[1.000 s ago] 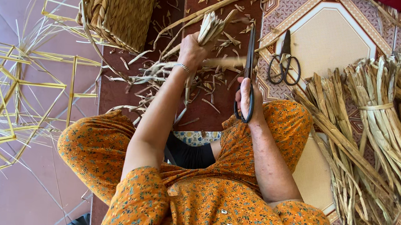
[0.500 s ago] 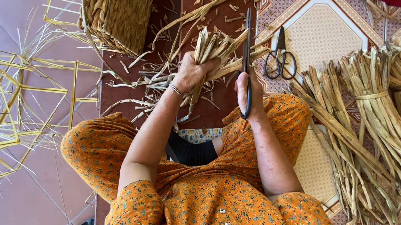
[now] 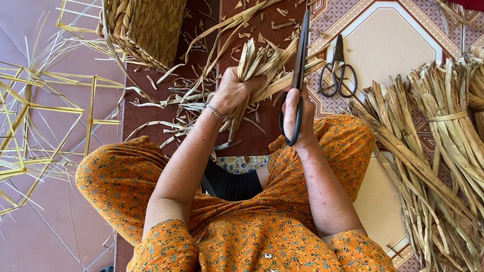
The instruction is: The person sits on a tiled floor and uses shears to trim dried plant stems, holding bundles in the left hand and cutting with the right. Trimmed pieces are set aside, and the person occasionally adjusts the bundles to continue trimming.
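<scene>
Observation, person seated on the floor, orange flowered dress. Landmark: the large black shears (image 3: 300, 70).

Left hand (image 3: 232, 90): fingers wrapped tight around a bunch of dried straw strips (image 3: 262, 60), gripped at its lower end; the cut ends fan out just left of the shears' blades, touching or nearly touching them. A thin bracelet (image 3: 214, 111) sits on that wrist.

Right hand (image 3: 297, 115): fingers closed through and around the shears' handle loop. Blades stand together, pointing away from the person.

Right of the shears, lying on the patterned mat (image 3: 396, 38): a smaller pair of black scissors (image 3: 337, 71), untouched. Further right: tied sheaves of straw (image 3: 462, 153), stacked side by side.

Left of the shears: loose straw trimmings (image 3: 198, 98) scattered over the dark red floor strip, then a woven basket (image 3: 148, 6). Far left: yellow wire frames (image 3: 8, 135) on pink tiles.
</scene>
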Tool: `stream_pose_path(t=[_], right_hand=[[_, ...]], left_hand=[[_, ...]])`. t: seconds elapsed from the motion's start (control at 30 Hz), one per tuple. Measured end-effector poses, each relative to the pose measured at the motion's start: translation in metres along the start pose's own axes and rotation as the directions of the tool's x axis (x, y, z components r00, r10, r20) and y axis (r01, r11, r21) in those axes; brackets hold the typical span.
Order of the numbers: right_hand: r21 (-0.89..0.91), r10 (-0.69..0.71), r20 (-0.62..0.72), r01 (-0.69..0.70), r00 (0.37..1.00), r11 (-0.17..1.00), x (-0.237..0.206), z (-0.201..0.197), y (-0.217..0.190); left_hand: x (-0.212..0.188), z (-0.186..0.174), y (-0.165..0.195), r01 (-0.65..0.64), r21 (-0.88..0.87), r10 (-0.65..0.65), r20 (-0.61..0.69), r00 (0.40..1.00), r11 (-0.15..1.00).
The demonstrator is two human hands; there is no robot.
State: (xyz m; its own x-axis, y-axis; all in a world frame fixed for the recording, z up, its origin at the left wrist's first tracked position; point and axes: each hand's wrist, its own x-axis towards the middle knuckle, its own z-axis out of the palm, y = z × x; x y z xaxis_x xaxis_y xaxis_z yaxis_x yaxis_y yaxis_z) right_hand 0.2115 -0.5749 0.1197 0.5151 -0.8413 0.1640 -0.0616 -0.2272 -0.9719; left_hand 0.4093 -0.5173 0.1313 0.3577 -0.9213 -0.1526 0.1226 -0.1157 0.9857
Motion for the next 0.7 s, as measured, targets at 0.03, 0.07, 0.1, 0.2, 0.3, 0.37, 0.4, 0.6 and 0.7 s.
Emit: stream_pose_path(t=[0.03,0.07,0.1,0.2,0.3,0.37,0.4,0.6,0.7], right_hand=[[0.009,-0.009,0.007,0.009,1.000,1.000,0.001,-0.001,0.003],[0.016,-0.017,0.012,0.017,1.000,1.000,0.001,-0.003,0.005],[0.024,-0.023,0.019,0.022,1.000,0.999,0.001,-0.005,0.008],[0.145,-0.040,0.123,0.022,0.992,0.989,0.004,-0.006,0.015],[0.165,-0.041,0.137,0.018,0.990,0.986,0.005,0.000,0.011],[0.112,-0.086,0.115,0.073,0.990,0.991,0.005,0.002,0.001],[0.084,-0.109,0.106,0.101,0.988,0.991,0.004,0.001,-0.005],[-0.080,-0.041,0.096,0.048,0.995,0.996,0.000,-0.008,-0.027],[-0.150,0.025,0.159,-0.001,0.987,0.989,0.004,-0.007,-0.021]], left_hand=[[0.000,0.000,-0.001,-0.008,-0.024,0.007,-0.022,1.000,1.000],[0.000,0.000,-0.002,-0.015,-0.049,0.013,-0.042,0.999,0.999],[-0.001,0.001,-0.002,-0.020,-0.075,0.015,-0.064,0.998,0.997],[-0.006,0.003,-0.001,-0.083,-0.048,0.082,-0.010,0.997,0.995],[-0.010,0.009,0.002,-0.153,-0.114,0.158,0.041,0.987,0.982],[-0.010,0.009,0.005,-0.157,-0.041,0.154,-0.078,0.985,0.987],[-0.010,0.008,0.006,-0.157,-0.006,0.154,-0.138,0.978,0.988],[-0.008,-0.006,0.006,-0.268,-0.047,0.253,-0.205,0.946,0.962],[-0.012,-0.004,0.004,-0.246,-0.080,0.225,-0.209,0.952,0.966]])
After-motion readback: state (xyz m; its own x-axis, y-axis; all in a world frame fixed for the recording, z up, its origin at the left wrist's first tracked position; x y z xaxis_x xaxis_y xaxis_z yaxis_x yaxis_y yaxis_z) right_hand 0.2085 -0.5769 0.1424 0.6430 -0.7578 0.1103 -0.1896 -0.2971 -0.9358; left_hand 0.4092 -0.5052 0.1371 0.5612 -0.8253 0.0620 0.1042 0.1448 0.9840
